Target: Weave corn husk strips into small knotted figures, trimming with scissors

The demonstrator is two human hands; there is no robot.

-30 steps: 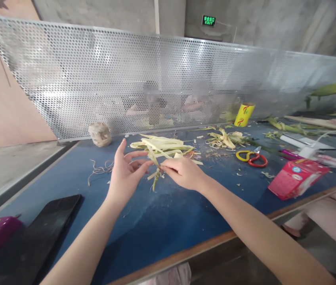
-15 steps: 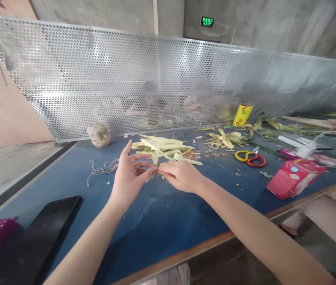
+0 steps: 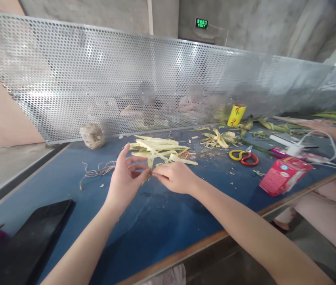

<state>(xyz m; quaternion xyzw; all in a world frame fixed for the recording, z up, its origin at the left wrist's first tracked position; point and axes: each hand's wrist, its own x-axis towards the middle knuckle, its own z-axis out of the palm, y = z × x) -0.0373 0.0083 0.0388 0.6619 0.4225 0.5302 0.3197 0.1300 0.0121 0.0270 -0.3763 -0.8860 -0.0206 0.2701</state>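
My left hand [image 3: 125, 180] and my right hand [image 3: 175, 177] meet above the blue table [image 3: 162, 221], fingertips almost touching. Between the left thumb and fingers is the lower end of a pale green husk strip [image 3: 150, 160], which stands up from the pinch. The left index finger points upward, away from the others. My right fingers are pinched at the same end of the strip; its tip is hidden by them. Just behind the hands lies a loose pile of pale husk strips [image 3: 163, 144]. A tangle of thin twine [image 3: 96, 171] rests left of my left hand.
Scissors [image 3: 249, 159] with yellow and red handles lie to the right, near a pink carton [image 3: 285, 176] and a yellow roll [image 3: 236, 115]. A black flat device [image 3: 37, 233] is at front left. A perforated metal panel [image 3: 111, 67] borders the back. Another person's arm [image 3: 328, 130] reaches in at right.
The view has shifted slightly, so everything sits a little further left. Both hands keep their pinch at the strip's lower end, with hardly any movement.
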